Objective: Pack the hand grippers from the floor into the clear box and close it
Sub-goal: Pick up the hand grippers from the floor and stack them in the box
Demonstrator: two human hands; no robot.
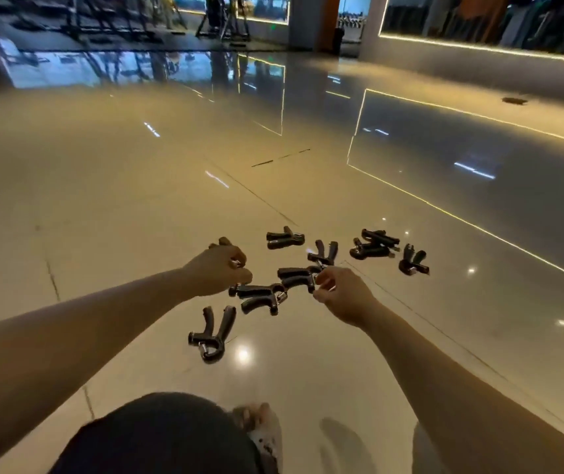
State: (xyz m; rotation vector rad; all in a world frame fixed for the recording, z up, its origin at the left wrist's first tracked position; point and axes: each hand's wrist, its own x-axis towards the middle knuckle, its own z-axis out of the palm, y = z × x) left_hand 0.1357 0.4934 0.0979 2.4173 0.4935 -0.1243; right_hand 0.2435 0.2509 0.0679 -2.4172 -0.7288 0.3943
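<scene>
Several black hand grippers lie scattered on the glossy floor, among them one nearest me [212,336], one between my hands [260,297], one further back [284,238] and a pair at the right [374,246]. My left hand [220,270] is curled around a hand gripper; only a handle tip [224,241] and a metal bit show past the fingers. My right hand [342,295] pinches the metal end of another hand gripper [296,278] that lies on the floor. The clear box is not in view.
My knee in dark cloth [157,436] and a sandalled foot [260,425] are at the bottom. Polished floor tiles [136,200] stretch ahead. Gym machines [222,18] stand far back, and a lit wall ledge [479,49] runs along the right.
</scene>
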